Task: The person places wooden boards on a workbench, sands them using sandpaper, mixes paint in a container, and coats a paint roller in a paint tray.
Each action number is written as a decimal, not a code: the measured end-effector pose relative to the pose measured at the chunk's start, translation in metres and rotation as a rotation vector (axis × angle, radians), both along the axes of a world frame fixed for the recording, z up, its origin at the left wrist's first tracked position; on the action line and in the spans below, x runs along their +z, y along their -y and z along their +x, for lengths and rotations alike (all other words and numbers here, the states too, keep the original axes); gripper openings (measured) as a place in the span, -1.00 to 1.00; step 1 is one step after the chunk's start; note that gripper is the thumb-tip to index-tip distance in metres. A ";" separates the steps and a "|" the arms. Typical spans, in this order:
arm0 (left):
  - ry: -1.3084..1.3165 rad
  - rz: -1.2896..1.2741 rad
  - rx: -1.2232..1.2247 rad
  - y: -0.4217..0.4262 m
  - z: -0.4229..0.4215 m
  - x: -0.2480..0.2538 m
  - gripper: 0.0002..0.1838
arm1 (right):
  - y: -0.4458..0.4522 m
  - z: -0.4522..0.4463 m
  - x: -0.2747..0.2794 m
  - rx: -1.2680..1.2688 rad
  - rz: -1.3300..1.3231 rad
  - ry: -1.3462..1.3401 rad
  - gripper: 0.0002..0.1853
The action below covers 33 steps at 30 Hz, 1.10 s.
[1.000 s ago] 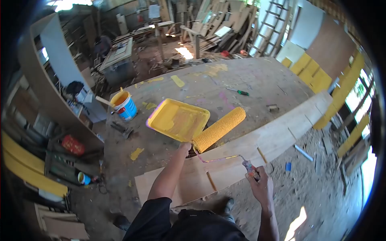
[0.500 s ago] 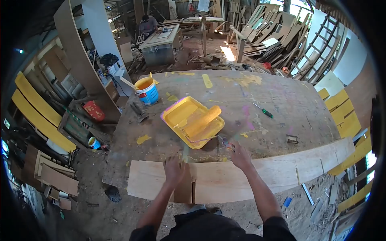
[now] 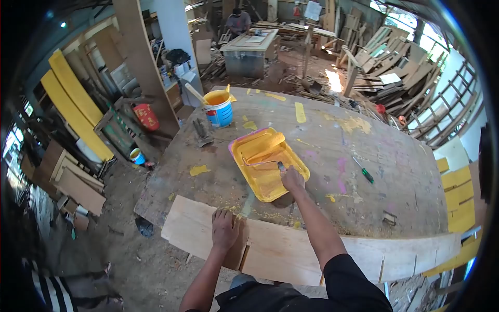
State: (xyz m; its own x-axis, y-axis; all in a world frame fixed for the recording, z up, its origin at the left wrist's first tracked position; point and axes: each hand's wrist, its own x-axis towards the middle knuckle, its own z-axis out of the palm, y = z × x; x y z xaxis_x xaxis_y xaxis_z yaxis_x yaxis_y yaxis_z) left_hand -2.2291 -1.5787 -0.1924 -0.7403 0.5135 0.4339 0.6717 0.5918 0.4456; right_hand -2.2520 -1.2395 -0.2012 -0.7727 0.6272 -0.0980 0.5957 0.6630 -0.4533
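Note:
My right hand (image 3: 293, 180) is closed around the handle of a paint roller (image 3: 266, 147). Its yellow-coated sleeve lies in the far part of a yellow paint tray (image 3: 238, 148). Pale wooden boards (image 3: 283, 250) run along the table's near edge. My left hand (image 3: 225, 229) rests on them with its fingers slightly bent at the far edge, beside a darker strip and a narrow slot. Behind the tray to the left stands a blue and white paint bucket (image 3: 220, 115) of yellow paint, with a stick leaning out of it.
On the worktable (image 3: 322, 171) lie a green-handled screwdriver (image 3: 365, 171) and a small metal piece (image 3: 389, 218). A dark tool (image 3: 202, 134) stands near the bucket. Yellow boards lean at both sides. Another person (image 3: 238, 22) is at a far table; striped clothing (image 3: 54, 291) shows lower left.
My right hand has moved from near the wooden boards onto the roller's handle, and the roller has shifted and turned in the tray. My left hand stays on the boards. The view has swung left.

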 end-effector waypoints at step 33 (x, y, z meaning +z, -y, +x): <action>-0.024 -0.004 0.042 -0.009 0.004 -0.003 -0.65 | -0.040 0.143 0.012 0.254 -0.177 0.026 -0.45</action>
State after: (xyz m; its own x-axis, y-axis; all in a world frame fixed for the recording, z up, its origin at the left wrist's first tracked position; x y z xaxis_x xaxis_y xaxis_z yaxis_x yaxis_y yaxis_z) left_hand -2.2256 -1.5698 -0.1952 -0.7506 0.4845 0.4493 0.6568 0.6213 0.4274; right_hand -2.1091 -1.1993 -0.1894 -0.8981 0.3862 -0.2104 0.4343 0.7042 -0.5617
